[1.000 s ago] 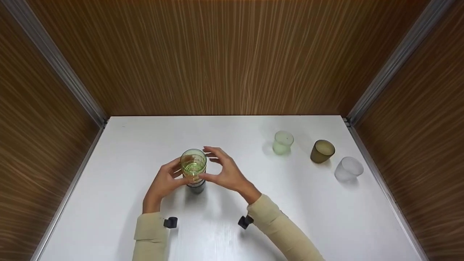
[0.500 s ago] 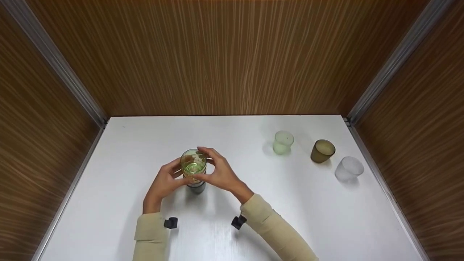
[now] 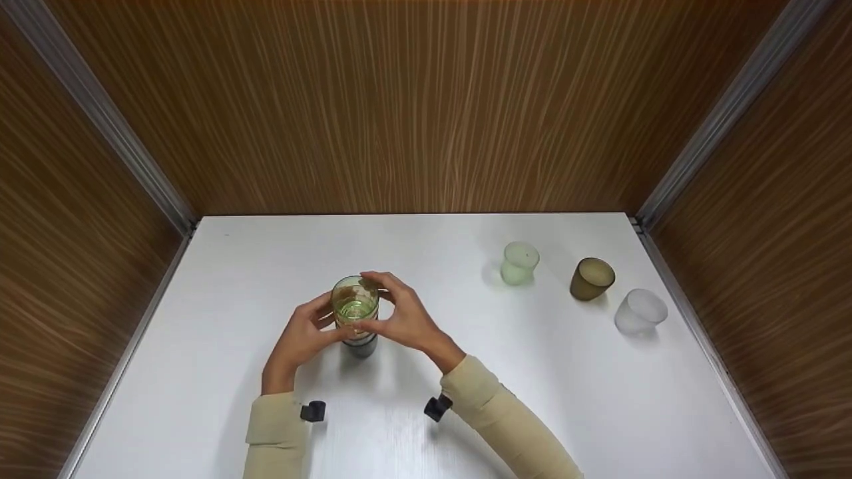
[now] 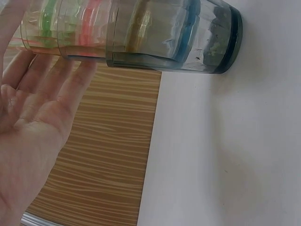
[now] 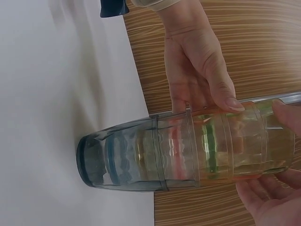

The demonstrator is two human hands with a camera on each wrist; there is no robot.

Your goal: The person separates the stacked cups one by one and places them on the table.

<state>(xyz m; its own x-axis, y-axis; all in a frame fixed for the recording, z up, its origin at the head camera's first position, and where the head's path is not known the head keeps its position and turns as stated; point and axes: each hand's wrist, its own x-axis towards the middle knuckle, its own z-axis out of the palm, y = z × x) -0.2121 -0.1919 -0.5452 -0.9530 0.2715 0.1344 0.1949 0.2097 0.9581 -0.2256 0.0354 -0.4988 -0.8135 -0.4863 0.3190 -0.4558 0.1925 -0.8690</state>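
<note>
A tall stack of nested see-through glasses (image 3: 361, 348) stands on the white table, left of its middle. The right wrist view shows the stack's blue-tinted bottom glass (image 5: 94, 160), with coloured bands further up. A green glass (image 3: 355, 307) tops the stack. My left hand (image 3: 301, 338) grips the upper part of the stack from the left, thumb in front and fingers behind. From the right, my right hand (image 3: 407, 320) holds the top glass near its rim between thumb and fingers. Part of the stack is hidden behind both thumbs.
Right of the stack, three frosted cups stand apart on the table (image 3: 426, 426): a pale green one (image 3: 519, 264), an olive-brown one (image 3: 591, 279) and a whitish one (image 3: 640, 311). Wood-grain panels (image 3: 426, 106) enclose the table at the back and both sides.
My right hand has moved left, from beside the top glass to close its thumb and fingers on it. The left hand and the stack have stayed in place.
</note>
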